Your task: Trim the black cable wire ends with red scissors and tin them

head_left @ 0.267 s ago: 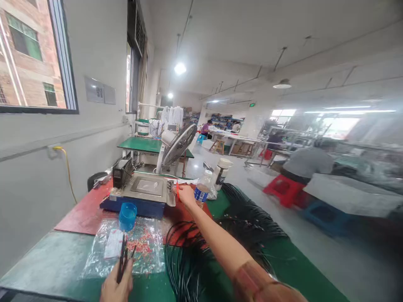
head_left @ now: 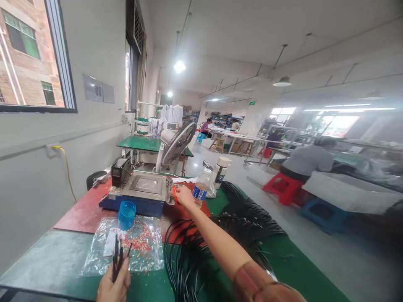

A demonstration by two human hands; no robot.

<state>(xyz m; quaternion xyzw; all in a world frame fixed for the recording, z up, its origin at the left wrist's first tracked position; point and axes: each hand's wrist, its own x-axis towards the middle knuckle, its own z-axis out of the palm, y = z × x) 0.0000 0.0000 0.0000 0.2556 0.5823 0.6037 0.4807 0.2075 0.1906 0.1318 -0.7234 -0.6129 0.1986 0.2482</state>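
Observation:
At the lower left, my left hand (head_left: 115,282) is closed around several thin black cables (head_left: 117,258), their ends pointing up. Just beyond lies a clear plastic bag (head_left: 91,262) with small red and pale bits (head_left: 140,244) on it. My right hand (head_left: 184,196) reaches forward and grips an orange-red handled tool (head_left: 175,194) at the right side of a blue-based machine with a grey metal top (head_left: 132,201). The tool's far end is too small to make out. A blue cup (head_left: 126,215) stands in front of the machine.
A labelled plastic bottle (head_left: 200,193) and a white flask (head_left: 221,172) stand just right of my right hand. Bundles of black cables (head_left: 248,214) cover the table's right part. A fan (head_left: 179,144) stands behind the machine. A person (head_left: 304,161) sits at the right.
My left hand has shifted slightly left and down with the cables. My right hand and the orange-red tool have moved slightly left.

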